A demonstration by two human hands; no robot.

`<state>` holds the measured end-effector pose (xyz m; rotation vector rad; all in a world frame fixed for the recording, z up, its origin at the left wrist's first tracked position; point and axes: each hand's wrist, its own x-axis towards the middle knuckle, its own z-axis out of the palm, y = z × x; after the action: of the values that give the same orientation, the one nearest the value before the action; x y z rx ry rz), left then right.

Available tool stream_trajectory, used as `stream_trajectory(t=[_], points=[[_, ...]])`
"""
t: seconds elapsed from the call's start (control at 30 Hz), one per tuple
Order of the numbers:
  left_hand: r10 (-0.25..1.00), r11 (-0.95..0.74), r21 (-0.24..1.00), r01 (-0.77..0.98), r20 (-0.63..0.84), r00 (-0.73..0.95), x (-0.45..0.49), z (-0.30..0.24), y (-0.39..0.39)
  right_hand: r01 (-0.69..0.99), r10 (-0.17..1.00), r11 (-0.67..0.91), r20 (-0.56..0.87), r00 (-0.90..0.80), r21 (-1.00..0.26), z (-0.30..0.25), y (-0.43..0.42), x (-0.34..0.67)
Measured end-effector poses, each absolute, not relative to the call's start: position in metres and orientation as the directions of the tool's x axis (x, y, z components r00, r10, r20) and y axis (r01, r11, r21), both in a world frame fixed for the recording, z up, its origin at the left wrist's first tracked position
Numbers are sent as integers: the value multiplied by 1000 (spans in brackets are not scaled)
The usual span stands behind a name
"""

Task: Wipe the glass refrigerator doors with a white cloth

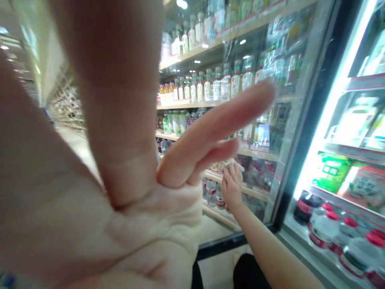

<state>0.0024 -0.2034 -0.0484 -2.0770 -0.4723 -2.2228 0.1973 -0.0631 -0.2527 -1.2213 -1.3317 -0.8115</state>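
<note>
My left hand [129,224] fills the left side of the view, very near the camera. Its palm faces me and its fingers are spread, with nothing in it. Farther off, my right hand [233,184] reaches in from the lower right. Its fingers press a crumpled white cloth or tissue [236,163] against the glass door [279,132] of a drinks fridge. Part of the cloth is hidden under those fingers. Bottles on shelves show in the glass around this hand; whether they are behind it or mirrored I cannot tell.
The door's dark frame [309,124] stands right of my right hand. Beyond it, a lit fridge holds red-capped bottles [325,228] low down and a green pack [332,170] above. Stocked store shelves [67,100] run along the far left. My legs show at the bottom.
</note>
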Motion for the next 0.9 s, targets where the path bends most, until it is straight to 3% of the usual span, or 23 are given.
stream_trajectory(t=[0.07, 0.13, 0.27, 0.33, 0.4, 0.63, 0.8, 0.9], points=[[291, -957, 291, -13, 951, -109, -1, -64, -198, 960, 203, 226, 972, 120, -165, -255, -64, 196], [296, -955, 290, -65, 948, -114, 0, -87, -177, 965, 210, 225, 974, 85, -133, -257, -66, 195], [97, -877, 61, 476, 994, 51, 12, -143, -108, 971, 254, 238, 966, -41, -22, -258, -72, 196], [99, -731, -34, 682, 983, 155, 20, -166, -77, 963, 273, 264, 952, -137, 63, -252, -74, 201], [135, -616, -101, 782, 964, 230, 25, -182, -54, 957, 254, 267, 950, -181, 111, -242, -73, 210], [148, -465, -175, 868, 951, 271, 27, -206, -23, 965, 93, 234, 991, 98, -117, -231, -59, 225], [143, -441, -186, 878, 951, 273, 27, -206, -22, 949, 213, 305, 966, -144, 74, -242, -64, 210], [146, -457, -180, 871, 951, 273, 26, -207, -27, 961, 150, 264, 981, -121, 78, -217, -59, 233]])
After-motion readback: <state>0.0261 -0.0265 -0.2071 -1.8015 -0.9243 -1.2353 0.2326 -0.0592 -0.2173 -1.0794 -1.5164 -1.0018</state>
